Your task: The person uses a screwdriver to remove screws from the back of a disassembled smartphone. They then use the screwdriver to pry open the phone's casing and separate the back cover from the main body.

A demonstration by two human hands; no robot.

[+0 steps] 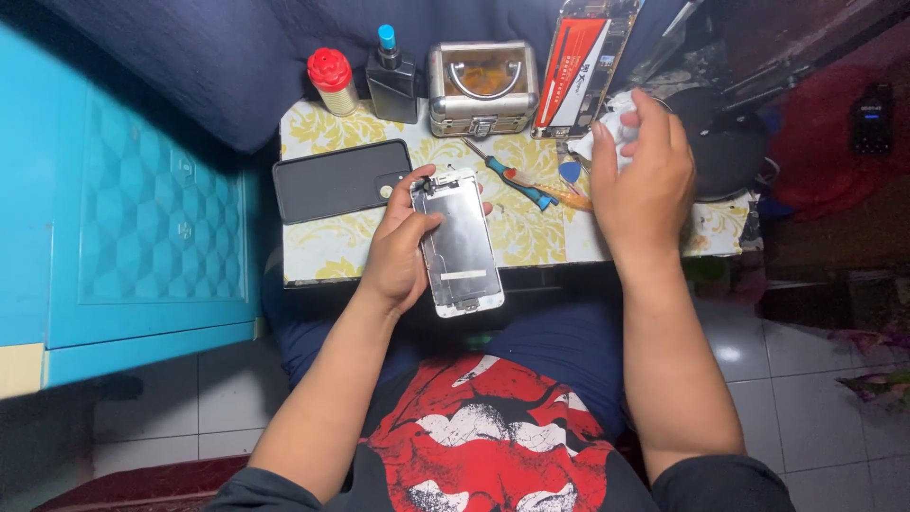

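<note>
My left hand (398,242) grips a phone screen assembly (462,245), its metal back plate facing up, over the near edge of the small table (327,254). My right hand (643,175) is closed on a crumpled white cloth (607,128) at the table's right side. Just beyond that cloth an opened phone body (585,64) leans upright, its red and black battery showing. A teal-handled screwdriver (517,183) lies between my two hands, beside a blue pick (570,172) and a thin orange tool (559,196).
A black phone case (332,180) lies at the table's left. At the back stand a red-capped bottle (332,82), a dark bottle with a blue tip (391,78) and a small metal case (482,87). A turquoise cabinet (133,218) stands left; tiled floor lies right.
</note>
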